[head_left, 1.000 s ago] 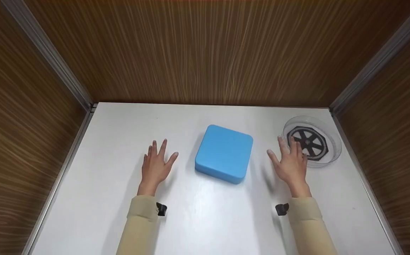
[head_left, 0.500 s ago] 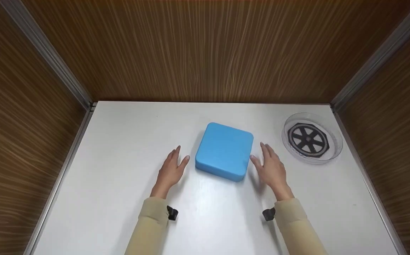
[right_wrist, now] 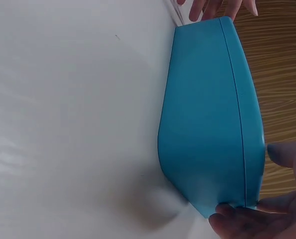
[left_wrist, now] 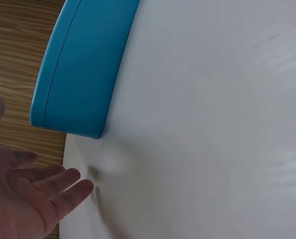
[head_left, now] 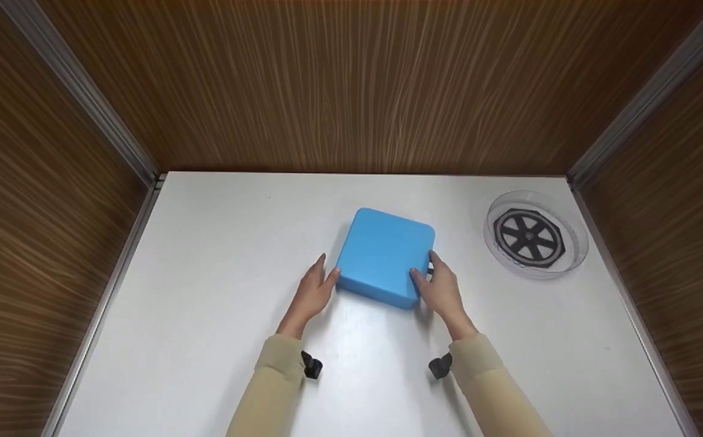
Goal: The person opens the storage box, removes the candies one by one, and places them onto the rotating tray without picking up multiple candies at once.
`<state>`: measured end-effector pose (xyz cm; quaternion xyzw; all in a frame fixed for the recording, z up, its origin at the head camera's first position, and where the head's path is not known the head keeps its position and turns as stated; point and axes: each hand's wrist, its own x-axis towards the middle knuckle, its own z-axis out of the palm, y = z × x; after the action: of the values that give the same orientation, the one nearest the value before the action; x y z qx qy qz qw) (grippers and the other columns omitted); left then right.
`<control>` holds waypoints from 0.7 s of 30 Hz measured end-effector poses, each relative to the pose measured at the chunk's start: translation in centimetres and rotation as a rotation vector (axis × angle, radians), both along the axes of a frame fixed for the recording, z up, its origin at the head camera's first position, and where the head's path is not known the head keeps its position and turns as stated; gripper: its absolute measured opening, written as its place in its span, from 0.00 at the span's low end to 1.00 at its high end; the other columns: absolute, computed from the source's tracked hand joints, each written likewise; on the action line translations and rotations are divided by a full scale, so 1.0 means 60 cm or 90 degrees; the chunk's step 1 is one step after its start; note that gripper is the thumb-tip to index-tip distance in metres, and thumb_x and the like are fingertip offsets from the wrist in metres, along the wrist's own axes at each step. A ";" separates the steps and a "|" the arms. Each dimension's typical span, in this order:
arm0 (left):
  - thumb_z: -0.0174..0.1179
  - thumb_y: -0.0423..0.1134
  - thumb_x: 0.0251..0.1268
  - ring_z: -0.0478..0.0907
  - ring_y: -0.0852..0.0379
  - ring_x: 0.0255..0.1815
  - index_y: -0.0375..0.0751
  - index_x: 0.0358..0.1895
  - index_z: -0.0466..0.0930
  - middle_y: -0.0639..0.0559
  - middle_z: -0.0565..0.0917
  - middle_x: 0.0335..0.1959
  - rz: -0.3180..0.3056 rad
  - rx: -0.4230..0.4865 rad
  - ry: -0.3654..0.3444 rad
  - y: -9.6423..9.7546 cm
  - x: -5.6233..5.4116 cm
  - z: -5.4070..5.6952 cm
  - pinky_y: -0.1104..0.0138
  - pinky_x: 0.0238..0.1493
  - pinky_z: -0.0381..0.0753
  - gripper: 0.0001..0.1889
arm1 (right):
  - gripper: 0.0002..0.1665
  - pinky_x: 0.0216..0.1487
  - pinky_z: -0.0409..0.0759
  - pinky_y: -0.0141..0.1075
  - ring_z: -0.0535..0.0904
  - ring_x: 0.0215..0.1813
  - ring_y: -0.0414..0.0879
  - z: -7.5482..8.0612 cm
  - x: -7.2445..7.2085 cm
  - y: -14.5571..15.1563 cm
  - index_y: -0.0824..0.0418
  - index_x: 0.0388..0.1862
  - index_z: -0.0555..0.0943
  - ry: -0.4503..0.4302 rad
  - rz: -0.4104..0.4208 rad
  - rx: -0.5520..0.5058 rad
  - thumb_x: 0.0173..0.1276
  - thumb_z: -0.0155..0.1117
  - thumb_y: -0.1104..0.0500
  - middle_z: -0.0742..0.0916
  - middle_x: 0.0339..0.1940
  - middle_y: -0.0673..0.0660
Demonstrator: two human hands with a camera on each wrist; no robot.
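Note:
A blue square box [head_left: 387, 252] with rounded corners lies flat on the white table, turned slightly. A thin seam near its top runs along its sides in both wrist views. My left hand [head_left: 316, 292] is at the box's near left corner, thumb tip right at the edge, with fingers [left_wrist: 71, 196] extended and spread apart in the left wrist view. My right hand [head_left: 442, 291] holds the near right side: thumb over the top edge, fingers [right_wrist: 227, 219] against the side wall. The left fingertips also show beyond the box's far end in the right wrist view.
To the right, a clear round dish [head_left: 580, 258] stands on the white table [head_left: 224, 243], with a black octagonal spoked piece [head_left: 530, 238] in it. Brown wood-grain panels [head_left: 351, 85] with metal corner strips enclose the table's back and both sides.
Both hands have moved inward to the box, the right one coming from beside the dish. The right thumb now lies over the box's edge. The box stays in place.

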<state>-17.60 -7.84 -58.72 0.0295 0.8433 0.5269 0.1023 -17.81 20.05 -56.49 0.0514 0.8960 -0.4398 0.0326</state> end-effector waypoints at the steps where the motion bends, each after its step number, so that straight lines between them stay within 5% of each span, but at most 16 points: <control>1: 0.43 0.60 0.76 0.55 0.40 0.75 0.36 0.78 0.47 0.36 0.54 0.76 -0.002 0.006 -0.005 0.002 0.000 -0.001 0.50 0.71 0.56 0.40 | 0.43 0.63 0.70 0.53 0.70 0.66 0.65 0.000 -0.001 -0.001 0.74 0.76 0.52 -0.004 -0.003 0.000 0.74 0.59 0.54 0.67 0.72 0.72; 10: 0.44 0.55 0.78 0.66 0.43 0.69 0.29 0.75 0.54 0.34 0.67 0.69 -0.046 0.027 0.004 0.015 0.003 -0.003 0.53 0.66 0.67 0.36 | 0.44 0.63 0.70 0.53 0.68 0.68 0.65 0.002 -0.004 -0.002 0.71 0.77 0.49 -0.039 -0.006 -0.008 0.74 0.58 0.54 0.65 0.72 0.72; 21: 0.47 0.53 0.78 0.73 0.40 0.62 0.28 0.68 0.65 0.32 0.74 0.62 -0.040 0.013 0.008 0.015 0.019 0.009 0.54 0.60 0.74 0.31 | 0.44 0.62 0.71 0.53 0.67 0.69 0.65 0.004 -0.007 0.007 0.69 0.78 0.49 -0.054 0.026 -0.017 0.74 0.59 0.56 0.64 0.73 0.71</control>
<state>-16.49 -6.93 -58.17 0.0604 0.8373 0.5316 0.1128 -18.24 20.47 -56.27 0.0514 0.8889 -0.4482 0.0797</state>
